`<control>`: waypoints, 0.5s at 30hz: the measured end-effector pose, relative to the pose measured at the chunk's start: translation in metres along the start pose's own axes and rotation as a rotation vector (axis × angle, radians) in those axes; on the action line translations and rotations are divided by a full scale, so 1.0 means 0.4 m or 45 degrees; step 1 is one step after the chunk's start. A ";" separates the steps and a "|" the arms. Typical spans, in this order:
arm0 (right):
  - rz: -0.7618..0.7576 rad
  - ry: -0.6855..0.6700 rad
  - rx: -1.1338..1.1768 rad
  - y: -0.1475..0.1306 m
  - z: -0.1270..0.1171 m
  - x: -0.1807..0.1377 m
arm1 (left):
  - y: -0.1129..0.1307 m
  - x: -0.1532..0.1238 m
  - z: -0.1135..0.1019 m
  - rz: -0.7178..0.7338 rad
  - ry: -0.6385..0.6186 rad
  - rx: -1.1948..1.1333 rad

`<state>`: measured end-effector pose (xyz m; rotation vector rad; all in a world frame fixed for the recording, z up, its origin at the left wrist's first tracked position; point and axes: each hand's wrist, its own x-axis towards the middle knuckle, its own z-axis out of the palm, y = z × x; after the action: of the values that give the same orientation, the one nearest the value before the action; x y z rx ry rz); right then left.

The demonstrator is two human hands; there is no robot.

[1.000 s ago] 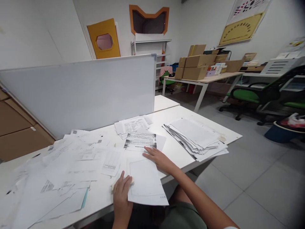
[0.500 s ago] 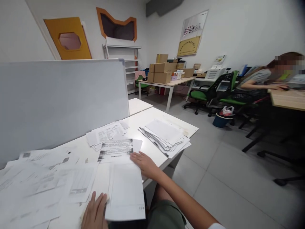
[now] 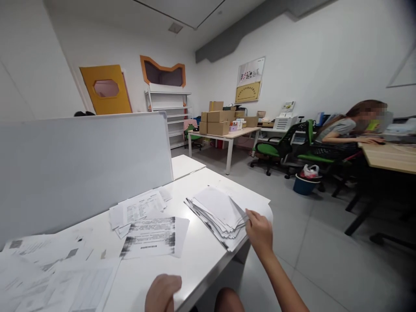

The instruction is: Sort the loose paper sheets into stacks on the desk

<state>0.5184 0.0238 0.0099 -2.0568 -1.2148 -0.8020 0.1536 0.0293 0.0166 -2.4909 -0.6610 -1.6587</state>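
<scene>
Paper stack [image 3: 216, 210] lies near the right-hand corner of the white surface [image 3: 198, 255], its sheets slightly fanned, so that separate edges stick out along the side and offer something to catch hold of. At that right side the right hand [image 3: 259, 232] has its grip pressed together, thumb against fingers, pinching the margin of a paper sheet [image 3: 239, 209]; whether it is one sheet or several cannot be told. Holding by the border probably keeps the fingers off the page and lets the edge tilt up from the pile. The left hand [image 3: 163, 292] sits by the near edge, fingers curled; cut off by the frame, its grip cannot be read. Between hands and whiteboard-like panel [image 3: 87, 169], a printed page with black smudged margins [image 3: 149, 238] overlaps a blank sheet [image 3: 182, 236], and overlapping printed forms [image 3: 139, 208] lie near the panel's foot. Loose papers [image 3: 55, 268] spread at far left, well apart from the stack, perhaps to keep the groups distinct.
</scene>
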 end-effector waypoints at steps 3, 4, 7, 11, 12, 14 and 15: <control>-0.215 -0.067 0.065 -0.033 0.024 -0.005 | -0.041 0.045 0.051 -0.093 -0.125 -0.015; -0.257 -0.061 0.097 -0.042 0.029 -0.002 | -0.048 0.052 0.064 -0.094 -0.195 -0.048; -0.384 0.005 0.226 -0.063 0.043 0.011 | -0.055 0.053 0.089 -0.061 -0.307 -0.127; -0.614 -0.077 0.395 -0.084 0.063 0.026 | -0.056 0.044 0.094 -0.219 -0.319 -0.125; -0.645 -0.150 0.437 -0.089 0.069 0.028 | -0.057 0.044 0.094 -0.263 -0.339 -0.132; -0.669 -0.332 0.535 -0.096 0.082 0.029 | -0.057 0.045 0.095 -0.334 -0.395 -0.160; -0.665 -0.420 0.593 -0.097 0.088 0.028 | -0.056 0.046 0.096 -0.359 -0.419 -0.171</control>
<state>0.4946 0.0716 0.0039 -1.5382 -1.9586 -0.3420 0.1837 0.0665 0.0134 -2.9182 -1.0057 -1.4187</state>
